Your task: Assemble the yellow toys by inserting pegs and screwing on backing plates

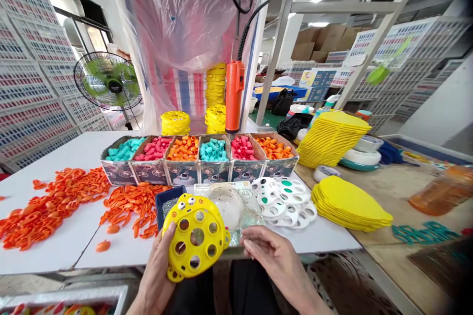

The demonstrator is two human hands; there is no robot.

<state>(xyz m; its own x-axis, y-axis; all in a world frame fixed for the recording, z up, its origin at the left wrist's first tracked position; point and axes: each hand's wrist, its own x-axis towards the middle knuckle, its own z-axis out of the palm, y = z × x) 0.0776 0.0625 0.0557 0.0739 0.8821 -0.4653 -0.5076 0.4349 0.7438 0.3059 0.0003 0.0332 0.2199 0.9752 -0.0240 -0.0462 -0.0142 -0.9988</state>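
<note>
In my left hand [158, 261] is a yellow plastic toy shell [197, 263], gripped at its left edge. It has a cartoon animal face with printed eyes at the top and several round holes through its body. My right hand [271, 256] is held just right of the shell, apart from it. Its fingers are loosely bent with a gap to the thumb, and nothing shows in them. Behind the shell, a clear round dish [225, 206] rests on a plastic-covered sheet. A dark blue tray [159, 202] of small metal pieces is partly hidden by the shell.
Cardboard bins [185, 173] of teal, pink and orange caps line the back. Orange parts [55, 206] are heaped at left. White perforated discs [284, 202] and yellow plates [349, 202] lie at right. An orange electric screwdriver [233, 98] hangs above the bins.
</note>
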